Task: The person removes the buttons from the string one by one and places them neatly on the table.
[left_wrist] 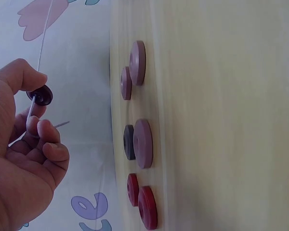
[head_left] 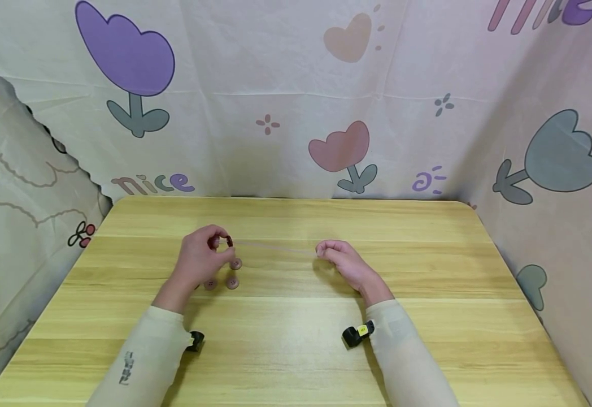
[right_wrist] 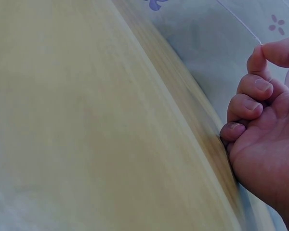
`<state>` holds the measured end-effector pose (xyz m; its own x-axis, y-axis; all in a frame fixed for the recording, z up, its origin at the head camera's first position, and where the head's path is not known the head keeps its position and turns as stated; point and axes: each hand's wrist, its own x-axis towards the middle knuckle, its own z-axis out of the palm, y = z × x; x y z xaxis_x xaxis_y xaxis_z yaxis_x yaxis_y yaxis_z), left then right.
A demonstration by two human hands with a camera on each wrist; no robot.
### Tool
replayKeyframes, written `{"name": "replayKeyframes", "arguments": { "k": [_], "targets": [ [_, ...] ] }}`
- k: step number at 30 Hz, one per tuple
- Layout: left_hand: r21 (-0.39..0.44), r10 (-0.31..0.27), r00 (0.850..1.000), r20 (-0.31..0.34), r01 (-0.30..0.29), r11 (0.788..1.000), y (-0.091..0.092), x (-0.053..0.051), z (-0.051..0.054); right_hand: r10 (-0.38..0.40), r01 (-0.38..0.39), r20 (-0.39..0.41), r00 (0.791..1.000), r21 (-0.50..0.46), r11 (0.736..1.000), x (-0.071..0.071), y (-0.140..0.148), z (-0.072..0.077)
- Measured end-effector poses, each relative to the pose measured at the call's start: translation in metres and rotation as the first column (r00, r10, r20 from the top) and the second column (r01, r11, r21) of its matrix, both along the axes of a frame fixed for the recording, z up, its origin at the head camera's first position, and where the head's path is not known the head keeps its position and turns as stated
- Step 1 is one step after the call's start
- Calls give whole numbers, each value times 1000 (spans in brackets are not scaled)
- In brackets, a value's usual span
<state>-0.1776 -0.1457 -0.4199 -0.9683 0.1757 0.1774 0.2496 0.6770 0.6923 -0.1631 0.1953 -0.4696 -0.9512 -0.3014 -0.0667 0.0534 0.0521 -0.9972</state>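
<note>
My left hand [head_left: 200, 254] pinches a dark red button [left_wrist: 41, 95] between thumb and finger, above the left part of the table. A thin white string [head_left: 275, 247] passes through the button, and its short tail runs down by the curled lower fingers in the left wrist view. The string stretches nearly straight across to my right hand [head_left: 345, 263], whose thumb and index finger pinch it at the other end. Below the left hand lie several loose buttons: mauve ones [left_wrist: 144, 143], a dark grey one [left_wrist: 129, 142] and red ones [left_wrist: 148, 208].
The light wooden table [head_left: 286, 350] reaches back to a hanging cloth [head_left: 286, 62] printed with flowers and hearts. More printed cloth hangs along both sides. A small black camera [head_left: 355, 336] sits at the right wrist, another [head_left: 195, 341] at the left.
</note>
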Motion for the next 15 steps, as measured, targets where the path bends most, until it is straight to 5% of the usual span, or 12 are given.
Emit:
{"name": "replayKeyframes", "arguments": {
  "k": [15],
  "targets": [
    [-32, 24, 999, -32, -25, 999, -13, -1, 0, -3, 3, 4, 1000, 4, 1000, 0, 1, -1]
  ]
}}
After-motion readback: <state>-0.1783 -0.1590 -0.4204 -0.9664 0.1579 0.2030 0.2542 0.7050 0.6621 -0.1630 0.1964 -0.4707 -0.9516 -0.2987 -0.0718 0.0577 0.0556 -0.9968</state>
